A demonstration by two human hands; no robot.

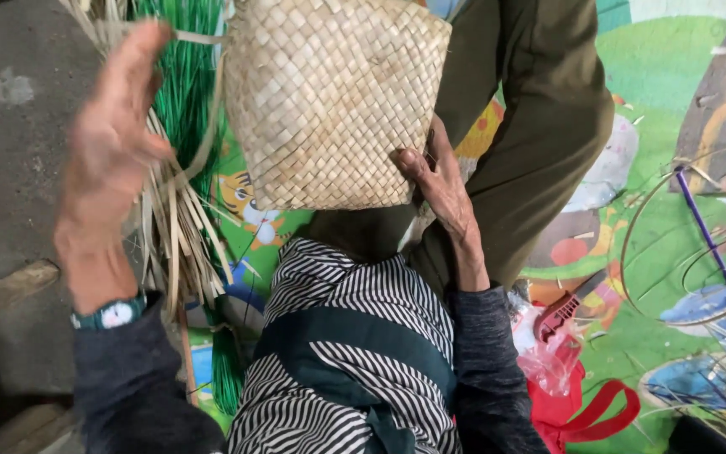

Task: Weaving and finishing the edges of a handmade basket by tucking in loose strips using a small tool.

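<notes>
A woven straw basket (pixel 325 97) of pale plaited strips rests on my lap, its bottom facing me. My right hand (pixel 437 181) grips its lower right corner, thumb pressed on the weave. My left hand (pixel 115 130) is raised to the left of the basket, fingers spread, with a loose pale strip (pixel 199 38) running from near its fingertips toward the basket. A watch (pixel 111 314) sits on my left wrist. Under the left hand lies a bundle of pale straw strips (pixel 174 227) and green strips (pixel 182 76).
A colourful cartoon play mat (pixel 657 76) covers the floor to the right. On it lie thin metal hoops with a purple rod (pixel 707 235), a red-handled tool (pixel 560 313) and a red bag with clear plastic (pixel 573 395). Bare grey concrete (pixel 10 126) lies at left.
</notes>
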